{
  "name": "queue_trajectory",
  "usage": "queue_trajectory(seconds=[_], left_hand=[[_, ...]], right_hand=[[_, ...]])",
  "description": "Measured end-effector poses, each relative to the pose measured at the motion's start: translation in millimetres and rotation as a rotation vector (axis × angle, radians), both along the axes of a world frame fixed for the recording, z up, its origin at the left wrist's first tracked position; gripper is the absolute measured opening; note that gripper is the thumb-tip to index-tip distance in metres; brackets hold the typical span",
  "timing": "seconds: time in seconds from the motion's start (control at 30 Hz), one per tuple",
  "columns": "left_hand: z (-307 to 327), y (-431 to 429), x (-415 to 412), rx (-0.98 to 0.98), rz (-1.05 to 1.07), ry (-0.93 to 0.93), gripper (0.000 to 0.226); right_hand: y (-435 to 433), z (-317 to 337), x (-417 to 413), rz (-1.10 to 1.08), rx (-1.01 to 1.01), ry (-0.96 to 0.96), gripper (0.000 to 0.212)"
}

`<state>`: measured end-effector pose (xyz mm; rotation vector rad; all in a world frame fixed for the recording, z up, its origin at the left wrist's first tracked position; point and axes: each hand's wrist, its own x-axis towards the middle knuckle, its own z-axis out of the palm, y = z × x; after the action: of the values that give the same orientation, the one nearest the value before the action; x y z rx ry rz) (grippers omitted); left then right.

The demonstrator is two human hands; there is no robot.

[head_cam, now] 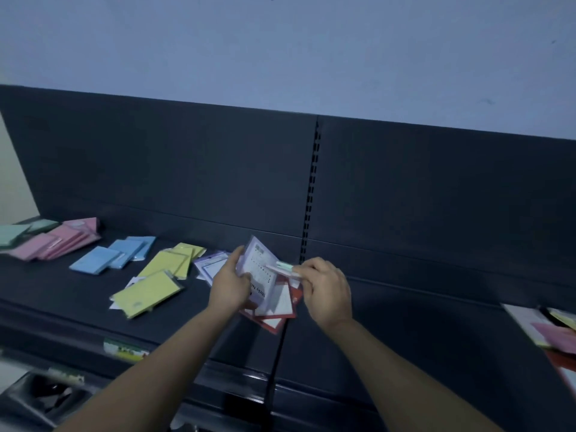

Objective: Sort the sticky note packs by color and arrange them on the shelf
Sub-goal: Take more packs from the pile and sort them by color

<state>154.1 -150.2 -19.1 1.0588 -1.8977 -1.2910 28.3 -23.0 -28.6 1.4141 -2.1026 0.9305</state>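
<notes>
We grip fanned purple-and-red sticky note packs [265, 272] in the left hand [229, 285]; right hand [327, 289] pinches a thin pink-green pack [280, 267] at 3 o'clock (likely light, slick: take edges).

The shelf [405, 322] is dark charcoal. From the left lie mint green packs [12, 233], pink packs [59, 241], light blue packs [106, 257], yellow packs [162, 275] and lilac packs [209, 264]. The held stack [274, 302] shows lilac print and red borders; the thin pack [282, 267] is pink and mint.

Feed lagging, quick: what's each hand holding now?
Left hand: grips a bunch of packs, purple in front.
Right hand: pinches a thin pale pack.
</notes>
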Motion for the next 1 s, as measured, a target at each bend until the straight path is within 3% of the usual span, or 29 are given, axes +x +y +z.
queue_trajectory(seconds=[0.13, 0.27, 0.33, 0.4, 0.6, 0.67, 0.7, 0.77, 0.83, 0.93, 1.0], left_hand=[[-4, -29, 9, 0.065, -0.011, 0.012, 0.056], [-3, -46, 10, 0.451, 0.006, 0.242, 0.025], [-3, -56, 10, 0.578, -0.06, 0.286, 0.044], [-4, -63, 9, 0.638, -0.166, 0.288, 0.052], [-9, -68, 2, 0.712, -0.141, 0.335, 0.025], [-7, -70, 0, 0.698, -0.082, 0.4, 0.014], [-5, -70, -1, 0.673, -0.049, 0.417, 0.007], [-4, -71, -3, 0.633, 0.003, 0.434, 0.005], [-3, -70, -4, 0.61, 0.038, 0.438, 0.005], [0, -65, -5, 0.585, 0.051, 0.453, 0.008], [2, -60, -7, 0.573, 0.038, 0.464, 0.007]], right_hand=[[-28, -3, 17, 0.084, -0.103, 0.141, 0.024], [-49, 3, 32, 0.157, -0.122, 0.268, 0.022], [-55, 3, 33, 0.186, -0.102, 0.339, 0.024], [-58, 2, 30, 0.196, -0.081, 0.42, 0.024], [-63, -17, 11, 0.234, -0.04, 0.536, 0.018], [-66, -22, 11, 0.164, -0.026, 0.402, 0.016], [-67, -23, 11, 0.125, -0.038, 0.25, 0.025], [-66, -16, 11, 0.043, -0.094, -0.197, 0.037], [-66, -9, 7, -0.002, -0.072, -0.612, 0.024], [-68, 3, 7, 0.126, 0.004, -1.068, 0.011], [-67, 10, 9, 0.216, 0.038, -1.181, 0.026]])
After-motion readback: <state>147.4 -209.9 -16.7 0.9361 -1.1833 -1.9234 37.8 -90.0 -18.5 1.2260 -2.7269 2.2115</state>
